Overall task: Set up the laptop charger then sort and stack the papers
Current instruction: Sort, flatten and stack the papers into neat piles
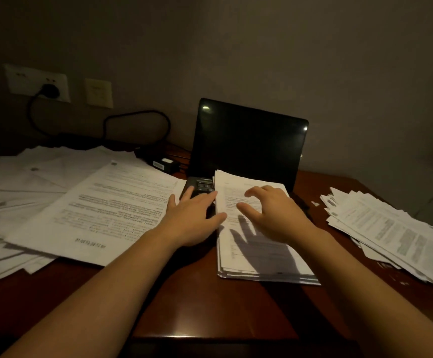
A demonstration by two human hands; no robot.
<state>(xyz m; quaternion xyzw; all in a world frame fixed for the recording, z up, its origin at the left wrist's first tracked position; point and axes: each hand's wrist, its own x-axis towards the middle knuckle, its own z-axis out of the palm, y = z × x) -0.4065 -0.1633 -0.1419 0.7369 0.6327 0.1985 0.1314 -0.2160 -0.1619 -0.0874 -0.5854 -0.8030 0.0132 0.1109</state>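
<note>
Now the left hand (194,218), fingers (205,197) straight, flanks the paper stack (264,257); right hand (277,215) hovers above, fingers spread.

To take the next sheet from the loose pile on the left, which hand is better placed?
Probably left. The left hand lies open right beside the left pile; the right hand hovers over the middle stack, farther from that pile.
</note>
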